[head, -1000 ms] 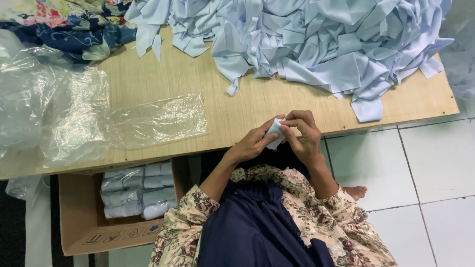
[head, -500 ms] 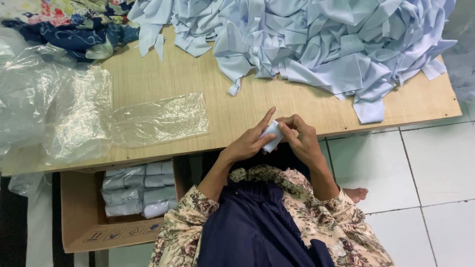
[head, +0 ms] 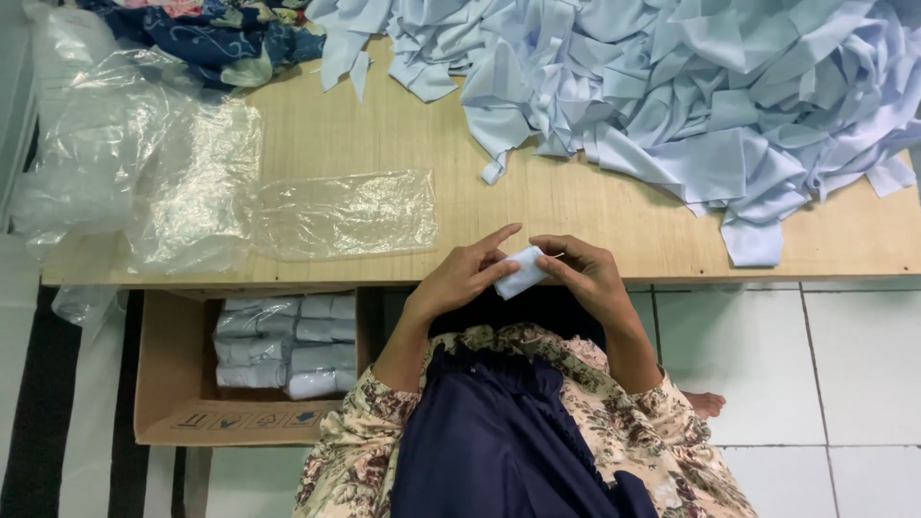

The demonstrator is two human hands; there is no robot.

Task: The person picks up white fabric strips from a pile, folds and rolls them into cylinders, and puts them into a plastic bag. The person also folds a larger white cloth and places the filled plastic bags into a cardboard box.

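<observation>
Together, both hands [head: 523,273] pinch a folded pale cloth [head: 521,271] between blue fabric heap [head: 691,96] and plastic bags [head: 341,213].

Both hands, left hand [head: 460,278] and right hand [head: 587,273], are pinching a small folded light-blue cloth [head: 523,271] at the near edge of the table [head: 384,144], below a heap of blue fabric [head: 710,86].

A wooden table [head: 384,144] spans the upper half of the frame, carrying a large heap of pale blue fabric pieces [head: 691,86] across its upper right and a dark blue floral cloth [head: 221,34] at the upper left. Crumpled clear plastic bags [head: 134,182] lie on the table's left portion, with one flat clear bag [head: 345,213] just beside them towards the centre. Below the table edge at lower left stands an open cardboard box [head: 168,403] holding rows of wrapped pale bundles [head: 283,343], resting on a white tiled floor [head: 844,384].
</observation>
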